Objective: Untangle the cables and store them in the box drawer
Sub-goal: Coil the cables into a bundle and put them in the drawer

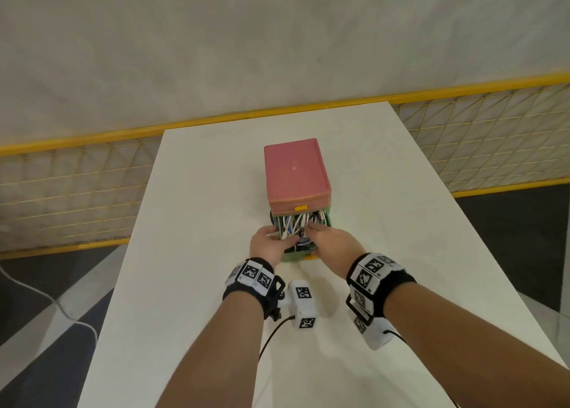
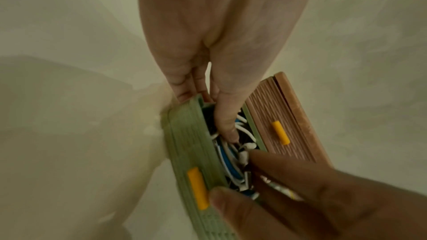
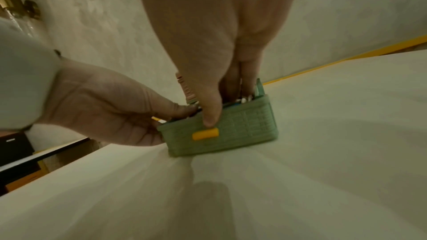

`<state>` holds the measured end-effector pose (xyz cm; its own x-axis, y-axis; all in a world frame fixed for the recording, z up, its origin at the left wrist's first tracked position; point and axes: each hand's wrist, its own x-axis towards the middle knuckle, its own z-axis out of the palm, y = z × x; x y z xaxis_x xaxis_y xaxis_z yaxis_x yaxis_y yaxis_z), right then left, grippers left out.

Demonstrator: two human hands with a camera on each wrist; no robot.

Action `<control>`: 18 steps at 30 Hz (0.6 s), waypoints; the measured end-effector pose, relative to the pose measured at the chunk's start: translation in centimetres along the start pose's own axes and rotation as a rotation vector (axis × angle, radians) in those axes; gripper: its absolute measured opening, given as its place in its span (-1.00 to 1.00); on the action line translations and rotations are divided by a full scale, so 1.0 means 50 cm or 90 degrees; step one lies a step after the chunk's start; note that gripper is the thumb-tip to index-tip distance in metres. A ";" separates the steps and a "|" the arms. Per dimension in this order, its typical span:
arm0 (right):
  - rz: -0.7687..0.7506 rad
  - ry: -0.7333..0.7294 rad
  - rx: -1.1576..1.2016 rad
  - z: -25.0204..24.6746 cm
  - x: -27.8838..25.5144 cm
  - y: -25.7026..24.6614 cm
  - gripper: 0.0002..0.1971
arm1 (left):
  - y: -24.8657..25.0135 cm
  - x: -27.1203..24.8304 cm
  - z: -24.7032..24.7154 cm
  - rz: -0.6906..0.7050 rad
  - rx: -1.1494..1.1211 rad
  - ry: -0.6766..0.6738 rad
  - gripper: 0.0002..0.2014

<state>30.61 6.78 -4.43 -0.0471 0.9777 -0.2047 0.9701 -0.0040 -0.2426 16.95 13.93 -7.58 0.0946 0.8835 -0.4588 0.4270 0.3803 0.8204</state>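
A box with a pink top (image 1: 296, 173) stands in the middle of the white table. Its green drawer (image 1: 328, 219) is pulled out toward me and stuffed with white, blue and black cables (image 1: 293, 222). My left hand (image 1: 279, 235) grips the drawer's left wall, fingers outside and thumb (image 2: 225, 121) inside on the cables (image 2: 228, 163). My right hand (image 1: 314, 238) lies over the drawer's right side with straight fingers pressing into the cables. Its thumb (image 3: 209, 112) rests on the drawer front (image 3: 242, 127), just above the yellow handle (image 3: 205, 134).
The pink drawer above (image 2: 280, 132) is closed and has its own yellow handle. A yellow mesh fence (image 1: 77, 191) runs behind and to both sides of the table (image 1: 385, 191). A white cord (image 1: 46, 299) lies on the floor at the left.
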 end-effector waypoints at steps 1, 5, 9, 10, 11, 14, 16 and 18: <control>0.003 0.041 0.006 0.008 -0.005 0.002 -0.60 | -0.002 -0.001 -0.001 -0.003 0.005 0.004 -0.32; 0.001 0.044 -0.002 0.036 -0.019 0.008 -0.61 | 0.005 0.005 -0.002 -0.026 0.010 -0.013 -0.29; -0.020 0.020 -0.030 0.026 -0.024 0.006 -0.46 | 0.018 0.013 -0.009 -0.024 0.031 -0.029 -0.25; -0.023 0.030 -0.033 0.022 -0.025 0.005 -0.45 | 0.018 0.014 -0.011 -0.017 0.029 -0.030 -0.25; -0.029 0.041 -0.033 0.020 -0.027 0.005 -0.45 | 0.018 0.016 -0.012 -0.007 0.021 -0.033 -0.26; -0.050 0.067 -0.020 0.015 -0.029 0.010 -0.46 | 0.017 0.020 -0.014 0.016 -0.007 -0.041 -0.29; -0.052 0.072 -0.005 0.012 -0.027 0.015 -0.44 | 0.018 0.021 -0.008 0.017 -0.038 -0.026 -0.35; -0.042 0.071 0.004 0.008 -0.020 0.017 -0.43 | 0.024 0.021 0.001 0.026 -0.051 0.006 -0.40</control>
<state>31.42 5.72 -4.80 -0.0832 0.9932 -0.0820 0.9644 0.0595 -0.2576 17.61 15.29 -7.09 0.1014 0.9009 -0.4221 0.3491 0.3651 0.8630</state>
